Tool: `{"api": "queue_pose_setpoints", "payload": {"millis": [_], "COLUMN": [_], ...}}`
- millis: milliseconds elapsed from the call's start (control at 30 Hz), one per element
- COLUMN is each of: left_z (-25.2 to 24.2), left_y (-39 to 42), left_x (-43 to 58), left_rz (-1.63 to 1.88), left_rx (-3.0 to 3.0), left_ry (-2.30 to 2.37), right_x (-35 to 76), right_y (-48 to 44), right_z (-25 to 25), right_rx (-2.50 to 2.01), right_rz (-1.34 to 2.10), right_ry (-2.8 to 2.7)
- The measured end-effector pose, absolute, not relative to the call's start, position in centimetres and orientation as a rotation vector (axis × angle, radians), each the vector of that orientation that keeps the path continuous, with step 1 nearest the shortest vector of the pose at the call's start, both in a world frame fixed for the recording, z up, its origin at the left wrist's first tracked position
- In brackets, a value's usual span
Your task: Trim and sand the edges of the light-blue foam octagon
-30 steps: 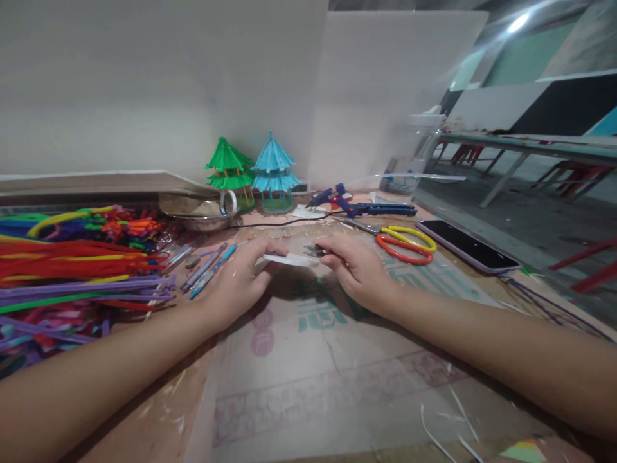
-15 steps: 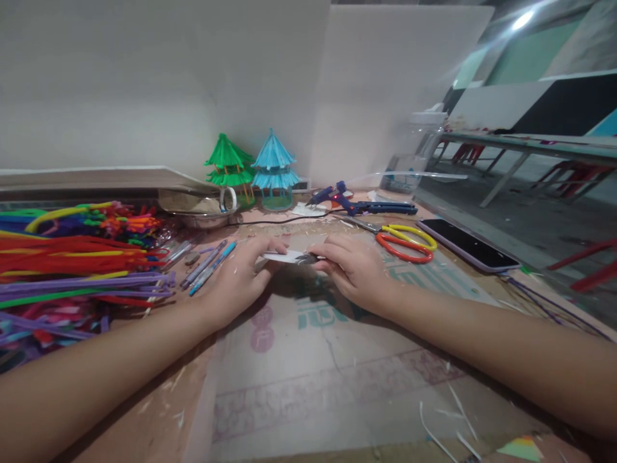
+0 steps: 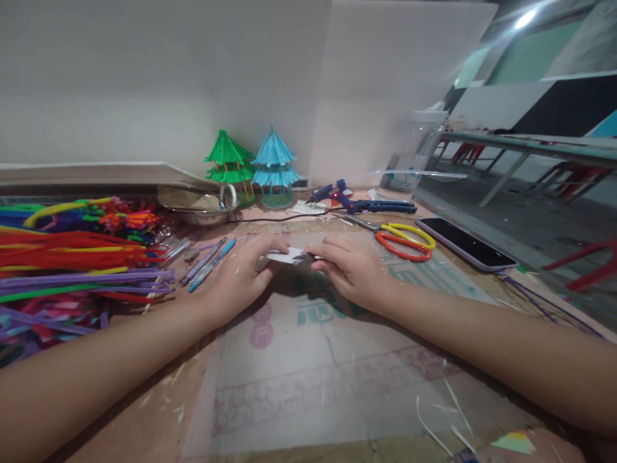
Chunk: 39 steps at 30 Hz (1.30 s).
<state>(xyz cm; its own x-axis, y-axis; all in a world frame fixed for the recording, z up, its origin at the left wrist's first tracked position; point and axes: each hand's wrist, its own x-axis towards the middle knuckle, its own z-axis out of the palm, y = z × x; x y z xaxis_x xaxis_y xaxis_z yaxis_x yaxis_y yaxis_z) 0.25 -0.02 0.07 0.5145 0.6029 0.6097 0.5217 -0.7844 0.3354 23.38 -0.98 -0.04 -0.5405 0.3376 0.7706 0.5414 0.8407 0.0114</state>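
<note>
My left hand [image 3: 243, 273] pinches a small flat white piece [image 3: 283, 256], like a strip of card, between thumb and fingers. Its right end is dark and reaches the fingertips of my right hand [image 3: 354, 270], which are closed on that end. What exactly the dark part is, I cannot make out. Both hands are above a frosted plastic sheet [image 3: 308, 379] with green and pink print. Beside my left hand lie a blue pen [image 3: 212, 265] and a purple pen [image 3: 203, 260]. Scissors [image 3: 405, 241] with yellow and orange handles lie beyond my right hand.
Colourful pipe cleaners [image 3: 72, 257] are heaped at the left, near a metal bowl [image 3: 197, 215]. Green [image 3: 226, 161] and blue [image 3: 274, 167] tiered-roof models stand at the back. A blue glue gun [image 3: 337, 193], a phone [image 3: 467, 243] and a clear jug [image 3: 409, 154] are on the right.
The white piece has tilted so that more of its flat face shows. Both hands stay almost in place, and the view has shifted slightly.
</note>
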Motion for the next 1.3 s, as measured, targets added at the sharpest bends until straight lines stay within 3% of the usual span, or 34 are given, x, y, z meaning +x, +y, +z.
{"api": "queue_pose_setpoints", "payload": {"millis": [1300], "left_z": [-0.02], "left_y": [-0.04], "left_x": [0.23], "left_rz": [1.153], "left_rx": [2.627], "left_ry": [1.030], "right_x": [23.34], "right_y": [-0.90], "right_z": [-0.48], "right_rx": [-0.620], "right_rz": [-0.199], "right_ry": [-2.133]}}
